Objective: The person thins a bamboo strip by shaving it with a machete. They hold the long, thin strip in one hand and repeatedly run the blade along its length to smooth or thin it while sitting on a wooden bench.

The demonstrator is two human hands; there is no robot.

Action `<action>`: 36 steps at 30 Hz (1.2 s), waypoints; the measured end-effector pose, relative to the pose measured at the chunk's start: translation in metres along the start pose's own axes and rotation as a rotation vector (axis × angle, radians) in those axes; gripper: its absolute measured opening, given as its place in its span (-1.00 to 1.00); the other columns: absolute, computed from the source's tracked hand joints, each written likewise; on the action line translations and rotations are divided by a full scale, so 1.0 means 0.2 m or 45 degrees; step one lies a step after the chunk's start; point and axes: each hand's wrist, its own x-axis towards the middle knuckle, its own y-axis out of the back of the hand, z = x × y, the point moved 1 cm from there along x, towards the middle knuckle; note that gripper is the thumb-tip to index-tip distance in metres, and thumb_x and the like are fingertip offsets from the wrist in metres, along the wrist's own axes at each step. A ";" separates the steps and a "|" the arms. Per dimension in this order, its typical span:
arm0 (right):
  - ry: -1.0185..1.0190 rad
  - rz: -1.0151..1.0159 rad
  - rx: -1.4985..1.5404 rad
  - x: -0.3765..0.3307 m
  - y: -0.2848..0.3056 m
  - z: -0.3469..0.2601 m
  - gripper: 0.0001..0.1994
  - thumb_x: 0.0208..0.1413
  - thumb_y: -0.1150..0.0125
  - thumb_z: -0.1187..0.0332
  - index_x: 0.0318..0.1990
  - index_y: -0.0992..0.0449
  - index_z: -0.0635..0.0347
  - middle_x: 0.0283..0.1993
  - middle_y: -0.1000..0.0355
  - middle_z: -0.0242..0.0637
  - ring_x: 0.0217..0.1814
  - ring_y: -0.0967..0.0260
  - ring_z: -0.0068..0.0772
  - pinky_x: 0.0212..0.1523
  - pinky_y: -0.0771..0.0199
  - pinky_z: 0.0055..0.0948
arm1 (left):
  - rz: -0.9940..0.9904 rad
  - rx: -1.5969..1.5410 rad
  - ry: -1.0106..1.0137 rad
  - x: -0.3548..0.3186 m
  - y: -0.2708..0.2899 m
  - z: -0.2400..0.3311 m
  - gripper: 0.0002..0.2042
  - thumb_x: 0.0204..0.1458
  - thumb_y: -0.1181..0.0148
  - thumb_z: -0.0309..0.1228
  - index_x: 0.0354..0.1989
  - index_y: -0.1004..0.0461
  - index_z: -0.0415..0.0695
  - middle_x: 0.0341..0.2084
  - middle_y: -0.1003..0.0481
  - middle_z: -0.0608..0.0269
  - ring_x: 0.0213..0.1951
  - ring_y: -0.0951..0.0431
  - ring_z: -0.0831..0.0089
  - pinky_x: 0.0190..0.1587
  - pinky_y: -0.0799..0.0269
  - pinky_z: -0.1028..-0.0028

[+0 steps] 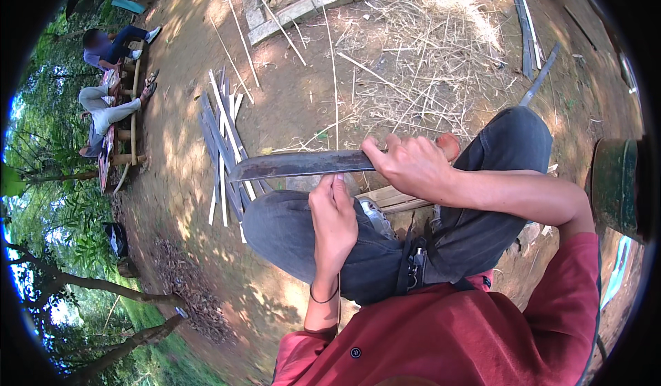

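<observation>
I see bare dirt ground point(289, 97) outdoors, straw litter point(427, 48) far side, split bamboo strips point(224, 145) lying left of my knees; people sit on a bench point(131, 110) at the far left. My right hand point(413, 165) is fisted around the handle of a long machete point(299, 164), blade pointing left. My left hand point(334, 224) pinches a thin sliver point(337, 131) upright, touching the blade's edge.
</observation>
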 end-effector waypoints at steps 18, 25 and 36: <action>-0.011 0.016 -0.115 0.04 0.00 0.12 -0.71 -0.01 -0.06 0.46 -0.09 -0.29 0.24 -0.58 -0.35 -0.12 -0.66 -0.46 -0.16 -0.79 -0.34 -0.24 | -0.086 -0.015 -0.001 -0.05 0.03 0.03 -0.73 0.35 0.18 -0.35 -0.19 -0.44 -0.25 -0.74 -0.03 0.63 -0.72 0.04 0.84 -0.71 0.17 0.64; -0.451 0.048 0.032 0.24 0.02 0.48 -0.88 0.17 0.09 0.52 -0.22 -0.34 0.42 -0.66 -0.39 -0.01 -0.65 -0.43 -0.13 -0.67 -0.42 -0.17 | -0.177 -0.215 0.187 -0.25 0.07 -0.03 -0.72 0.35 0.17 -0.32 -0.24 -0.42 -0.25 -0.75 -0.01 0.64 -0.74 0.08 0.86 -0.72 0.22 0.67; -0.944 0.131 1.230 0.42 0.20 0.65 -0.69 0.22 -0.11 0.23 -0.33 -0.49 0.39 -0.66 -0.25 -0.45 -0.72 -0.16 -0.66 -0.75 -0.19 -0.54 | -0.319 -0.514 0.387 -0.34 0.11 -0.04 -0.68 0.35 0.16 -0.26 -0.17 -0.43 -0.29 -0.76 0.04 0.60 -0.76 0.09 0.82 -0.74 0.21 0.65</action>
